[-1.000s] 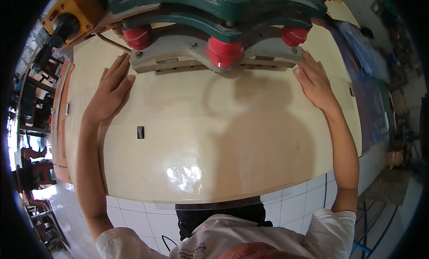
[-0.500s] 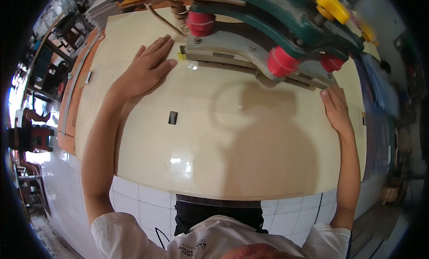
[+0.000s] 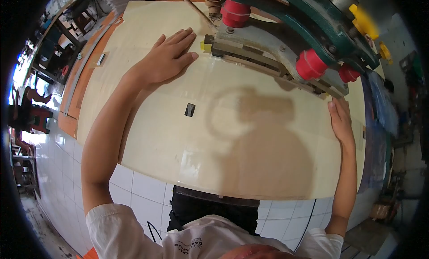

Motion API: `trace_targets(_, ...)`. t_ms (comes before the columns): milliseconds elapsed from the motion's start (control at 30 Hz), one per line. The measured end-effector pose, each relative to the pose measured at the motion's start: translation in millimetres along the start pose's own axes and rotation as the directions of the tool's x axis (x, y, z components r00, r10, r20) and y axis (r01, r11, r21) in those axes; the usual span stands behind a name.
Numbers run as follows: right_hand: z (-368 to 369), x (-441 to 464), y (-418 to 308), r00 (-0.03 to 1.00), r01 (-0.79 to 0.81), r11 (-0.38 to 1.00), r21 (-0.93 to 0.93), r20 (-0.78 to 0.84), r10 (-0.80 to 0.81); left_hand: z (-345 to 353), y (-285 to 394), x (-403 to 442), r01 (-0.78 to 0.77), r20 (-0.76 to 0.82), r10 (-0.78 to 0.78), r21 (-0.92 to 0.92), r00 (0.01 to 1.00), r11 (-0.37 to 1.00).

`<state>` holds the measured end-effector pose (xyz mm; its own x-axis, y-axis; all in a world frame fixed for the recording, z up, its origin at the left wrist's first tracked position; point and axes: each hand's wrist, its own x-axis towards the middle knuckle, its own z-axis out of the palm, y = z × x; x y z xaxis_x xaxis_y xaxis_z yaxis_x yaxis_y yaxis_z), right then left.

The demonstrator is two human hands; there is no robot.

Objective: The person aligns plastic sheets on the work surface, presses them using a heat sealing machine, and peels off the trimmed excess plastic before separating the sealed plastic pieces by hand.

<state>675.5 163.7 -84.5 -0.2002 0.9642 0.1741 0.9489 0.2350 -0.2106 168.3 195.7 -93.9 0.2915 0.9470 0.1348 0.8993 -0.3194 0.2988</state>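
My left hand (image 3: 169,58) lies flat on a pale, glossy sheet-covered tabletop (image 3: 156,143), fingers stretched out, just left of a long metal pressing bar (image 3: 254,58). A small yellow piece (image 3: 206,46) shows at the bar's near-left end, close to my fingertips. My right hand (image 3: 341,118) rests at the bar's right end with fingers extended forward; its fingertips are partly hidden by the bar. Above the bar is a green machine arm (image 3: 286,29) with red knobs (image 3: 310,64). Neither hand holds anything that I can see.
A small dark rectangular piece (image 3: 190,110) lies mid-table. Yellow knobs (image 3: 364,22) top the machine at the right. A metal strip (image 3: 89,64) runs along the orange board at the left. Clear plastic sheets (image 3: 380,107) hang at the right edge.
The view has turned a little, so the machine, dark piece and my left hand appear farther right. Both hands keep about the same places beside the bar.
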Motion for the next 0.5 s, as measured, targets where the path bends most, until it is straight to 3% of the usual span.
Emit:
trace_targets(133, 5.9, -0.3, 18.0, 1.000, 0.014, 0.999, -0.031, -0.018, -0.015, -2.5, 2.4, 1.1, 0.000, 0.015, 0.000, 0.019, 1.000, 1.000)
trace_targets(200, -1.4, 0.7, 9.9, 0.991, -0.075, 0.994, -0.078, 0.106, 0.083, -1.9, 2.7, 0.6, -0.001, 0.008, 0.001, 0.019, 1.000, 1.000)
trace_targets(500, -3.0, 0.7, -1.6, 0.994, -0.083, 0.995, -0.062, 0.068, 0.087, -3.6, 3.8, 0.9, 0.004, 0.022, -0.005, 0.037, 1.000, 0.999)
